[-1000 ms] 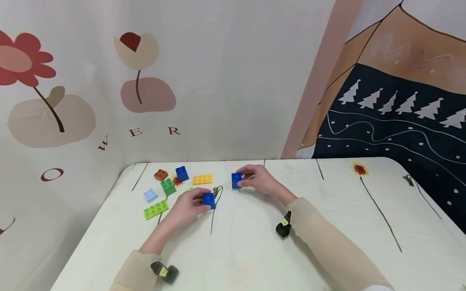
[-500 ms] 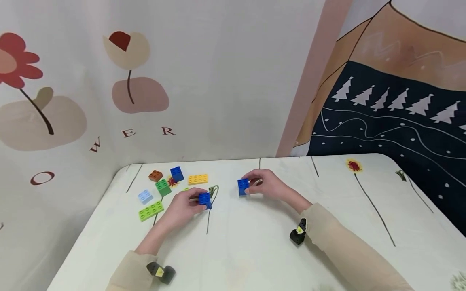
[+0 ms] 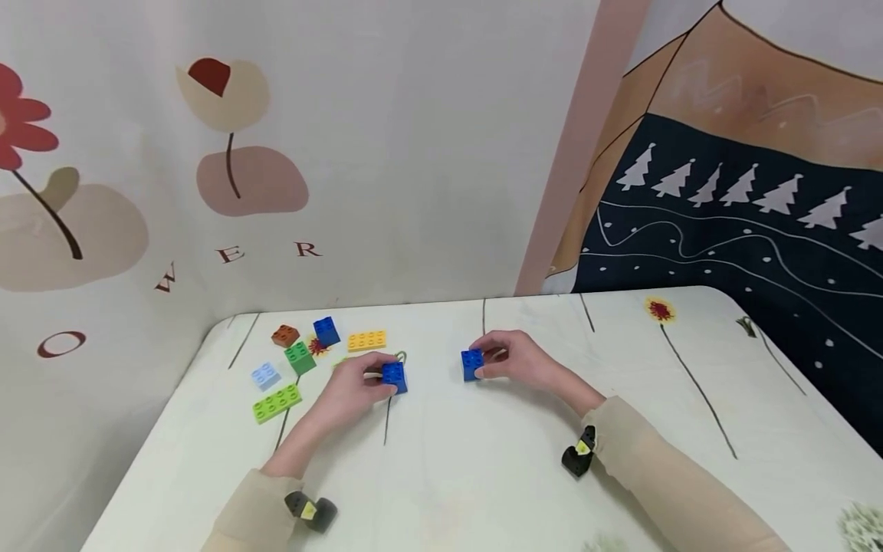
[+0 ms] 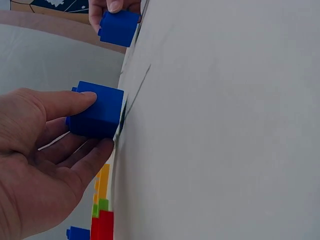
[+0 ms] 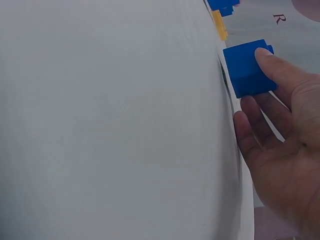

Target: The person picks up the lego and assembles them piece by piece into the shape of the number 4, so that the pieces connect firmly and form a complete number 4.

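Note:
In my left hand (image 3: 354,392) I pinch a blue toy building brick (image 3: 395,376) between thumb and fingers. The left wrist view shows the thumb lying across one flat side of that blue brick (image 4: 97,111). My right hand (image 3: 519,359) grips a second blue brick (image 3: 471,363) by its right side, a short gap to the right of the first. In the right wrist view the thumb presses on the face of this blue brick (image 5: 248,67), with fingers beneath it. Both bricks have their studs up, at or just above the white tabletop.
Left of my left hand lie loose bricks: brown (image 3: 285,335), dark blue (image 3: 326,331), green (image 3: 300,358), light blue (image 3: 265,376), lime (image 3: 277,403) and yellow (image 3: 367,340). A red brick (image 4: 102,226) shows in the left wrist view. A printed curtain (image 3: 414,153) rises behind the white table (image 3: 469,475).
My right hand has brought its blue brick nearer to me and slightly right. The left hand stays almost in place, its brick now a little more upright. The head view has turned slightly right.

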Demonstrator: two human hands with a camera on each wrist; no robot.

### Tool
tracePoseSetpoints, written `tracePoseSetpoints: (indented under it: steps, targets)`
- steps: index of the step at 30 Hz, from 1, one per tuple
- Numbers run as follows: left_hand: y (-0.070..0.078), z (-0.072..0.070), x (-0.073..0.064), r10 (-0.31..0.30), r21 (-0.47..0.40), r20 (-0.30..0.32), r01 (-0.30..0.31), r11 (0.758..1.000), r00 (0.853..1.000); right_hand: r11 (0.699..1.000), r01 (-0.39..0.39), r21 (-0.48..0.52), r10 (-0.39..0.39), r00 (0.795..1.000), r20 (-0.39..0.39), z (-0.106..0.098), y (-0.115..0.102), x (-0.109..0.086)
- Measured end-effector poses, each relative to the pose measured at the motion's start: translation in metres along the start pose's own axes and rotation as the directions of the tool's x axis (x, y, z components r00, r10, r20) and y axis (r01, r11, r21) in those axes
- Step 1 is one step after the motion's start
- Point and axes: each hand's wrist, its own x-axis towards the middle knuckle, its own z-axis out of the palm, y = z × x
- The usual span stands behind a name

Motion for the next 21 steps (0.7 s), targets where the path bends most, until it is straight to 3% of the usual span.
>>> tracePoseSetpoints:
  steps: [7, 12, 21]
  targets:
    - [0.013, 0.008, 0.012, 0.042, -0.009, 0.023, -0.042, 0.999, 0.999, 1.0, 0.025, -0.003, -0.025, 1.0, 0.009, -0.001, 0.004, -0.007]
    - [0.024, 0.016, 0.018, 0.04, -0.006, 0.029, -0.04, 0.999, 0.999, 1.0, 0.01, 0.006, -0.01, 1.0, 0.007, 0.001, 0.004, -0.009]
    - [0.046, 0.032, 0.029, 0.066, -0.075, 0.034, -0.063, 0.995, 0.997, 0.999, -0.036, 0.0, 0.036, 0.999, -0.005, 0.002, 0.008, -0.009]
